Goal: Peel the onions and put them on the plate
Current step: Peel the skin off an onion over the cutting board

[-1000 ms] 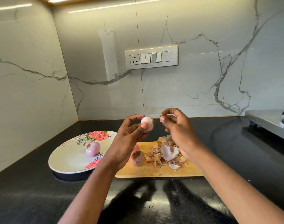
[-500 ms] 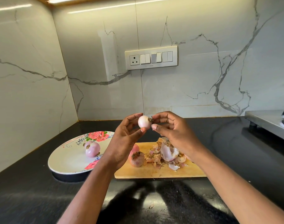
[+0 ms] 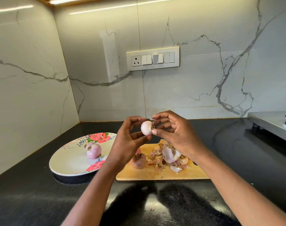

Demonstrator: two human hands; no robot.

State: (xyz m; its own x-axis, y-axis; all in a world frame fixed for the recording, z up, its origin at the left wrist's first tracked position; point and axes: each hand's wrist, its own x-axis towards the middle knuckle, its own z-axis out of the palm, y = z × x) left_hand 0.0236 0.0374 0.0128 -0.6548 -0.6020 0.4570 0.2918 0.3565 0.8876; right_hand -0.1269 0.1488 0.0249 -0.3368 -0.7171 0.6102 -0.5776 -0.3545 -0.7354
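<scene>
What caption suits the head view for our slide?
Both hands, left hand and right hand, hold a peeled onion above the cutting board.

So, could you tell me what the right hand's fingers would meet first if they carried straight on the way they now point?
The right hand points leftward, so its fingertips would press into the peeled onion they already pinch at its root end, then probably the left hand behind it.

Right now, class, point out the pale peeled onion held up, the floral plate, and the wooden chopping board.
pale peeled onion (image 3: 146, 128), head view, its smooth side.
floral plate (image 3: 70, 160), head view, bare white surface.
wooden chopping board (image 3: 179, 174), head view, bare front part.
</scene>
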